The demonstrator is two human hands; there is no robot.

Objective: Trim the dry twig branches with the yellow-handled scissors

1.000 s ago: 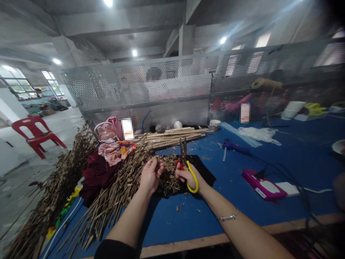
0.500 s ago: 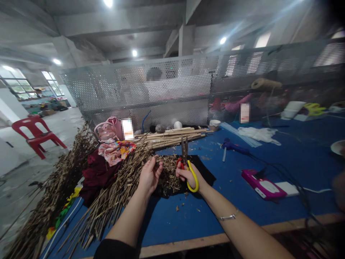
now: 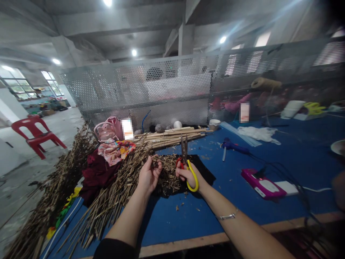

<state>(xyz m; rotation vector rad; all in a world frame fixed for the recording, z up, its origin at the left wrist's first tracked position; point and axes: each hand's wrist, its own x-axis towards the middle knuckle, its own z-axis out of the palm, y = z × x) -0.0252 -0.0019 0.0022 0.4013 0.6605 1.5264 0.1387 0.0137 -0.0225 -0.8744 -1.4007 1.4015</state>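
Observation:
My right hand grips a pair of scissors with one yellow and one red handle loop. The blades point up and stand slightly apart. To its left, my left hand has its fingers curled above a heap of cut dry bits; whatever is in them is too small to make out. The bits lie on a black cloth. Beside my left hand a bundle of dry stems spreads toward the table's front edge.
On the blue table lie a magenta device with cables, a blue glue gun and wooden sticks. A perforated metal screen stands behind. More dried branches lean at the left, near a red chair.
My left hand has shifted very slightly left. My right hand and the scissors have hardly moved.

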